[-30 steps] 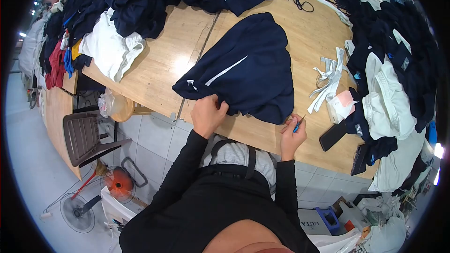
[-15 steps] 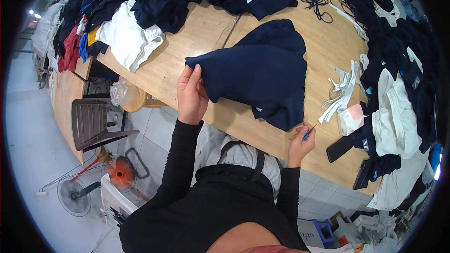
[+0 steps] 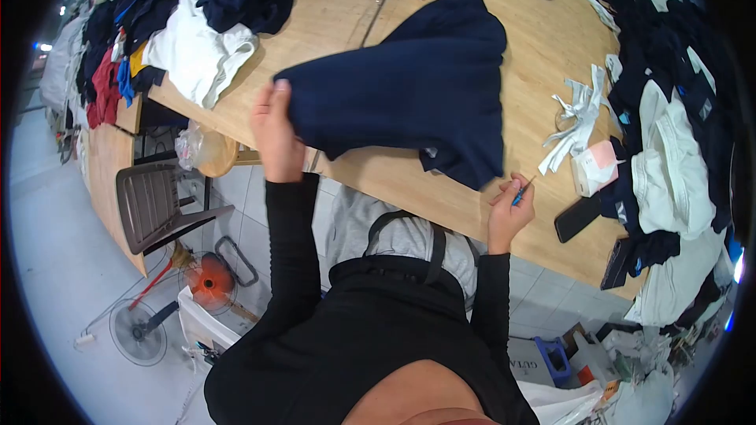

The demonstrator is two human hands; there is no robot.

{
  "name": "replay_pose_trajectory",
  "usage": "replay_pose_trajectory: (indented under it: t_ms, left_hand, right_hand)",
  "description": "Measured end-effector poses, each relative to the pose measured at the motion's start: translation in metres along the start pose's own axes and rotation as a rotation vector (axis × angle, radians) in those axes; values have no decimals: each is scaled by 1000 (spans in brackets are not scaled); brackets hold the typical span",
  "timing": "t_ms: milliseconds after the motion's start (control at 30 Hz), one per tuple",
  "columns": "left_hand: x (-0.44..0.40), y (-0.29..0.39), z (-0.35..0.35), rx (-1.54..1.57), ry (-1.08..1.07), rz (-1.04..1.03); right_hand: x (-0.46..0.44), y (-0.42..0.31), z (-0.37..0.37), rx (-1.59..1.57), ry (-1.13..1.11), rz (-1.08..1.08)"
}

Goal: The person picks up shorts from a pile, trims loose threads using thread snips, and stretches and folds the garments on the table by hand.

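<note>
A dark navy garment (image 3: 402,94) is stretched across the wooden table in front of me. My left hand (image 3: 279,130) is closed on its left end, thumb on top and the other fingers partly hidden beneath. My right hand (image 3: 510,208) is closed around a small blue-handled tool (image 3: 517,198) with a thin pointed tip, whose exact kind is too small to tell. Its fingertips are beside the garment's lower right corner; whether they also pinch the cloth I cannot tell. A small pale tag shows at the garment's lower edge.
White fabric strips (image 3: 579,122), a pink-and-white packet (image 3: 596,167) and a black phone (image 3: 577,219) lie to the right. White garments (image 3: 669,165) and navy ones are heaped beyond. A white garment (image 3: 201,47) sits at left, near a chair (image 3: 150,205) and fans.
My left hand has moved left, drawing the garment's left end out wider and flatter. The right hand keeps the blue-handled tool beside the lower right corner. The camera view has shifted slightly.
</note>
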State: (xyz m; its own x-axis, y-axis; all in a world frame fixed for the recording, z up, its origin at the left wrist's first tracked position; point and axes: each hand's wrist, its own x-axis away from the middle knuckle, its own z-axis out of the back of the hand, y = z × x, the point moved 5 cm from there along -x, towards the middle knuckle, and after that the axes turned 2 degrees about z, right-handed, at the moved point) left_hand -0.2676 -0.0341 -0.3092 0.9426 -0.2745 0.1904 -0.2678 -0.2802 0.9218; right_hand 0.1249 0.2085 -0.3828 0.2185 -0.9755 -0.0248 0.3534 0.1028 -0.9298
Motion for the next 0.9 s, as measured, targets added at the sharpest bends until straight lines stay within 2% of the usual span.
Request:
replay_pose_trajectory:
  t_ms: [100,233,267,300,367,433,500,567,667,767,833,900]
  left_hand:
    - [-18,15,26,-12,195,-78]
    - [0,25,25,-363,322,-309]
    - [4,19,22,-435,279,-352]
    - [15,13,7,-373,267,-374]
    - [40,-6,-17,-418,58,-252]
    - [68,-47,-37,-368,-90,20]
    - [96,-62,-84,-618,-305,42]
    - [103,-81,-103,-1065,-440,-276]
    - [85,-102,-116,-1066,-631,-91]
    - [87,-64,-151,340,-539,633]
    - [73,-28,-141,453,-594,514]
    - [62,-11,-129,562,-401,502]
  right_hand:
    - [0,2,0,-28,-6,12]
    - [0,-2,-1,-33,7,-6]
    - [-1,-2,-2,-29,10,0]
    - [0,-2,-1,-21,8,5]
    - [0,-1,-1,-9,5,7]
    - [0,0,0,-4,1,5]
    - [-3,-3,-3,-6,0,11]
    - [2,-3,1,1,-5,5]
    - [-1,2,0,-5,-5,14]
    - [-3,0,-2,-22,7,11]
    - [0,-3,-1,-36,17,11]
    - [2,-3,0,-34,19,5]
